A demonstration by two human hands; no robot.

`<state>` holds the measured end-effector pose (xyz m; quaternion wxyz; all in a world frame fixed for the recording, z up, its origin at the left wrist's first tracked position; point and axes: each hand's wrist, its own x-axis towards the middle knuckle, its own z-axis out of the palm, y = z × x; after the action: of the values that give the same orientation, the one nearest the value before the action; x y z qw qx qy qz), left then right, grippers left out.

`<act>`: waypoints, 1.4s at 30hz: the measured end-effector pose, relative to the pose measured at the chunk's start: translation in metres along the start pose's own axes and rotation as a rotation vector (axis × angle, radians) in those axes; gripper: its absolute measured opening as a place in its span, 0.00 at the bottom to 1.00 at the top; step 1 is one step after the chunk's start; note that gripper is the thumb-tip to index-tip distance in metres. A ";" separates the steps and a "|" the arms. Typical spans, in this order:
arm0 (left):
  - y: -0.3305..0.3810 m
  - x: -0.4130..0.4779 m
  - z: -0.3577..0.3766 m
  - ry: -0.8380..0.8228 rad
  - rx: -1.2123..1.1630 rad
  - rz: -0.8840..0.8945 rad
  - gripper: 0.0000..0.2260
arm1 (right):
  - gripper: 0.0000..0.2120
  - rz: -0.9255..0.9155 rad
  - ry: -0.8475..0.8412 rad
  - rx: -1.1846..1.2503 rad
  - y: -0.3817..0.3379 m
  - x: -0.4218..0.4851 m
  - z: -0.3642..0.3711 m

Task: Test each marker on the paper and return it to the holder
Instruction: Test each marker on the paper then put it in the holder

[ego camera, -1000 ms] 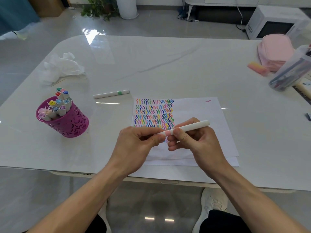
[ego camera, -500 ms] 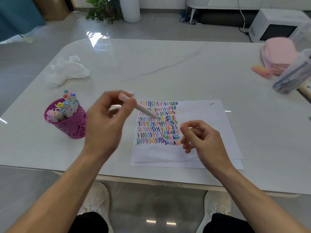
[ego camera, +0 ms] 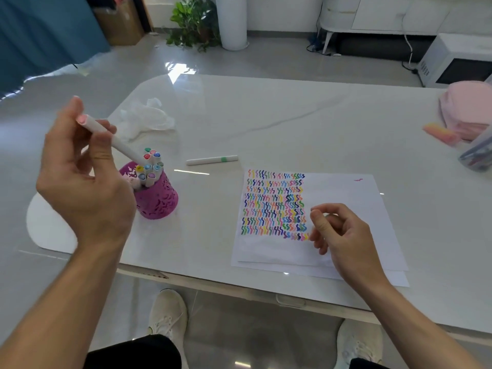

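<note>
One white marker [ego camera: 106, 134] with a pink end cap, gripped between the thumb and curled fingers of the left hand [ego camera: 85, 187], lifted off the surface [ego camera: 266, 123] and slanting down to the right. Lower end right at the cluster of capped markers [ego camera: 150, 166] in the one magenta holder [ego camera: 159, 201]; not yet down among them, and impossible to tell whether touching any. Holder upright near the left edge of the surface, pierced with a cut-out pattern, near side covered by the left hand. At least ten coloured caps countable in it, green, pink, red, blue, teal, yellow and purple among them.

One loose marker [ego camera: 211, 160], white with a green band, lying flat between holder and paper, apart from both.

Two sheets of paper [ego camera: 346, 198] stacked slightly askew at the near right. Top sheet filled across its left half with roughly nine rows of coloured squiggles [ego camera: 274, 203], plus one small pink mark [ego camera: 358, 179] near its far right corner.

Right hand [ego camera: 343, 235] over the top sheet, just beside the lowest rows of squiggles, fingers loosely curled, thumb near forefinger, nothing held.

Elsewhere on the surface: one piece of crumpled white plastic [ego camera: 145, 121] beyond the holder; at the far right one pink pouch [ego camera: 466, 110], one pink-orange block [ego camera: 439, 133] just beside it, and one clear container [ego camera: 476, 153] cut off by the frame edge. Below the near edge, two pale shoes [ego camera: 167, 315] on the floor.
</note>
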<state>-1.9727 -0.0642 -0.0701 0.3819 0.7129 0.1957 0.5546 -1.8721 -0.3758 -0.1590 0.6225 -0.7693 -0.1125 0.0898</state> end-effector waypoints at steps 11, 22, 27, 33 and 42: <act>-0.020 -0.006 -0.007 -0.093 0.213 -0.068 0.12 | 0.03 -0.023 -0.002 -0.032 0.003 0.002 0.004; -0.024 -0.017 0.001 -0.234 0.511 -0.232 0.13 | 0.04 -0.019 -0.004 -0.019 0.004 0.002 0.005; -0.021 -0.016 0.002 -0.194 0.516 -0.121 0.14 | 0.05 -0.016 0.001 -0.027 0.006 0.003 0.006; -0.022 -0.030 0.019 -0.274 0.462 0.308 0.11 | 0.04 -0.016 0.003 -0.019 0.004 0.002 0.003; -0.053 -0.072 0.078 -0.837 0.578 0.124 0.16 | 0.04 -0.005 0.019 -0.046 0.012 0.002 -0.008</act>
<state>-1.9140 -0.1071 -0.1635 0.1812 0.9607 0.1285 0.1663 -1.8670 -0.3854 -0.1695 0.6058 -0.7839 -0.1106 0.0786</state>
